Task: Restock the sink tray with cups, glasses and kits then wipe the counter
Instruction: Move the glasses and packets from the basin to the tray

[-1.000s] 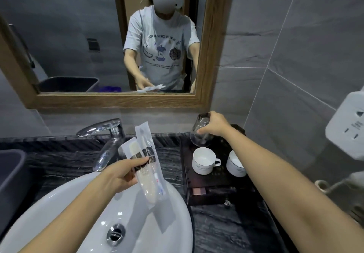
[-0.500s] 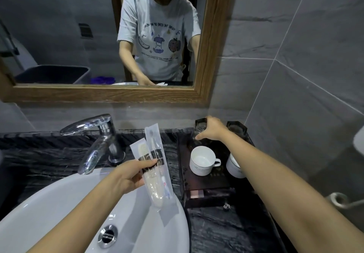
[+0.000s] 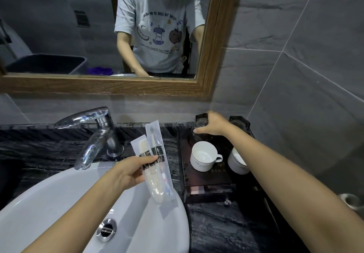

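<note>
Our right hand (image 3: 213,123) had brought the glass (image 3: 199,129) down from mid-air onto the tray's (image 3: 208,178) far-left corner, fingers curled over its rim, behind the white cup (image 3: 203,157). Our left hand (image 3: 131,172) pinched two sealed kits (image 3: 155,166) between thumb and fingers, left of the tray over the basin (image 3: 59,203); their long axes ran near-to-far, tops pointing toward the mirror (image 3: 110,87), as before.

Two white cups (image 3: 203,157) upright on dark tray (image 3: 206,179); clear-wrapped kits (image 3: 155,164) over basin.
</note>
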Demonstrator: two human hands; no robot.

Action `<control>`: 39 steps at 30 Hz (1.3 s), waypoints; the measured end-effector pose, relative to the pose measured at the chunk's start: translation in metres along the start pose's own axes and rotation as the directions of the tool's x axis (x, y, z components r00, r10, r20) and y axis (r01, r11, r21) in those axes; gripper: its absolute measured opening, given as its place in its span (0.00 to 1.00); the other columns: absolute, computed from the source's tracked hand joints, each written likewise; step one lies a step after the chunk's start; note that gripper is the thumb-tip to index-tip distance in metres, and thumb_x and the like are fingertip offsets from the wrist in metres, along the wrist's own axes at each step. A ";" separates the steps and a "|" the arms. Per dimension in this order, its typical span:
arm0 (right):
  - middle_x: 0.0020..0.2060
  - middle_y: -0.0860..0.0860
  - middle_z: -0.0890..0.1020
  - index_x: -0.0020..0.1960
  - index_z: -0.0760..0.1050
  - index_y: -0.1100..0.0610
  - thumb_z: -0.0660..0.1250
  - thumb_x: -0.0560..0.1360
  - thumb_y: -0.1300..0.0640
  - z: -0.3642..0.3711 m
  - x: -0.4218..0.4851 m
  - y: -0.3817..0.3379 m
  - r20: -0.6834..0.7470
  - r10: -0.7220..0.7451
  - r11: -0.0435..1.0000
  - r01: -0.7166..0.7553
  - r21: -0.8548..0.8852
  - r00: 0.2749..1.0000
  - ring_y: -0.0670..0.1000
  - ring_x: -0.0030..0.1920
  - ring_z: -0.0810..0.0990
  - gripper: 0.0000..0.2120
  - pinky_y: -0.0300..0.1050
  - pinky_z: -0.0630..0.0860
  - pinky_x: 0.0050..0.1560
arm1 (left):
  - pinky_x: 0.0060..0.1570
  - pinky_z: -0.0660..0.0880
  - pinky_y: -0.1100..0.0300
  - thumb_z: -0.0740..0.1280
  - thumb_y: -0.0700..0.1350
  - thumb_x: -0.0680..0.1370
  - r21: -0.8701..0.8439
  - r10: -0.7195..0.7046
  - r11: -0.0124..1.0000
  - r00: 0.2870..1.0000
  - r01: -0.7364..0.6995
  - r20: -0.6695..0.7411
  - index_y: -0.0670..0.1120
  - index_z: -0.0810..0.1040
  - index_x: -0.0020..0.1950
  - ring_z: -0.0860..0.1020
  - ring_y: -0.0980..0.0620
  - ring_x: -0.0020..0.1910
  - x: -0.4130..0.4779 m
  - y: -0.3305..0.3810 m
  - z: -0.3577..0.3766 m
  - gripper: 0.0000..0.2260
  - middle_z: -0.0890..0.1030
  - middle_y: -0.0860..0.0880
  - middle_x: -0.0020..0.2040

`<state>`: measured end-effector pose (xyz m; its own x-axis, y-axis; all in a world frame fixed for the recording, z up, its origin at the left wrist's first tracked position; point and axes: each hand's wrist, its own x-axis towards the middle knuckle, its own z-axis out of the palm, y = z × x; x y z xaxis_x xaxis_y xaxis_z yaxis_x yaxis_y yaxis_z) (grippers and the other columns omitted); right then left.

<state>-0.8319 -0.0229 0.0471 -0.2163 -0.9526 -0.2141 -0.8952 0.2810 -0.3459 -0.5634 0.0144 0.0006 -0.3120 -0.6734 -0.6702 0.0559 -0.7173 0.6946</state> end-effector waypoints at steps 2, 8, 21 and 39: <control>0.61 0.59 0.75 0.65 0.67 0.64 0.73 0.67 0.41 0.000 -0.001 -0.002 0.006 0.012 1.000 -0.012 -0.003 1.000 0.59 0.60 0.75 0.37 0.53 0.75 0.58 | 0.24 0.77 0.62 0.72 0.35 0.68 -0.003 -0.006 1.000 1.000 0.006 -0.015 0.40 0.80 0.45 0.83 0.52 0.28 0.002 -0.002 -0.002 0.06 0.85 0.46 0.32; 0.59 0.61 0.77 0.62 0.68 0.66 0.70 0.70 0.43 0.003 -0.006 -0.010 -0.002 0.052 0.998 -0.052 -0.029 0.999 0.59 0.57 0.77 0.32 0.54 0.75 0.55 | 0.24 0.78 0.62 0.71 0.36 0.70 0.001 -0.017 1.000 1.000 0.017 0.009 0.40 0.80 0.45 0.83 0.52 0.29 0.005 -0.005 -0.005 0.06 0.85 0.46 0.32; 0.70 0.62 0.67 0.72 0.57 0.67 0.68 0.69 0.36 0.011 -0.007 -0.009 -0.008 0.087 0.996 -0.087 -0.017 0.996 0.62 0.68 0.68 0.47 0.51 0.71 0.60 | 0.25 0.79 0.61 0.71 0.35 0.70 -0.001 -0.025 1.000 0.999 0.025 0.029 0.40 0.80 0.44 0.83 0.52 0.29 0.004 -0.008 -0.009 0.04 0.85 0.46 0.32; 0.58 0.54 0.81 0.60 0.76 0.59 0.67 0.74 0.50 0.001 -0.113 0.015 -0.359 0.081 0.979 -0.007 0.202 0.930 0.54 0.58 0.78 0.18 0.45 0.73 0.57 | 0.24 0.79 0.57 0.68 0.35 0.72 0.040 -0.025 0.999 0.992 0.020 0.122 0.40 0.79 0.47 0.83 0.50 0.29 -0.008 -0.004 0.030 0.05 0.85 0.45 0.31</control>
<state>-0.8202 0.0890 0.0650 -0.4136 -0.9049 0.1004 -0.7961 0.3060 -0.5221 -0.5893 0.0286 0.0111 -0.4265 -0.6286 -0.6503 0.0120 -0.7229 0.6909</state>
